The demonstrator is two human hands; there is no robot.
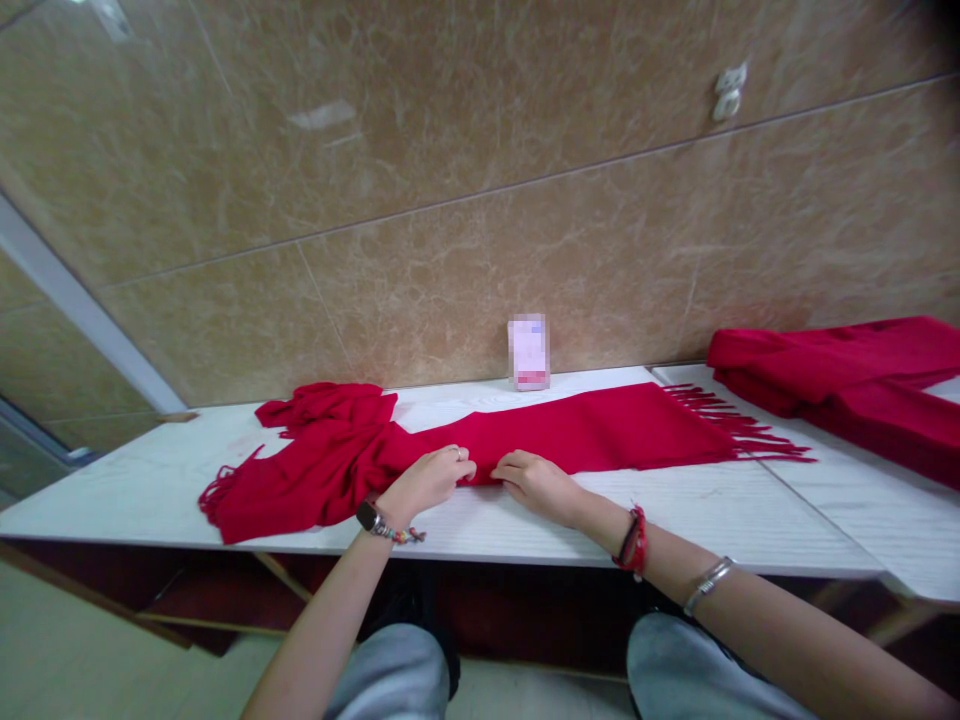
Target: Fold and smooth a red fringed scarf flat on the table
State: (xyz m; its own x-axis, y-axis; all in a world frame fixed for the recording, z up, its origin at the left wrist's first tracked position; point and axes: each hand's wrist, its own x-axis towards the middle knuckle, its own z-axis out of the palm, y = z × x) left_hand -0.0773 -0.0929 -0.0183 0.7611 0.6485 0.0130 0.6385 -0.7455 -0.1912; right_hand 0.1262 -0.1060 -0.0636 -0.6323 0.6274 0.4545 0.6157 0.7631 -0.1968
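A long red scarf (585,430) with fringed ends lies across a white table (675,520). Its right half is spread flat, its left part is bunched up. My left hand (424,482) and my right hand (536,483) sit side by side at the scarf's near edge, around its middle. Both have fingers curled and pinch the red fabric. The left wrist wears a watch and a bead bracelet. On the right arm are a red bracelet and a silver bangle.
More red fabric (847,385) lies piled at the right on an adjoining white table. A small pink-and-white card (529,352) stands against the brown tiled wall behind the scarf. My knees show below the table's front edge.
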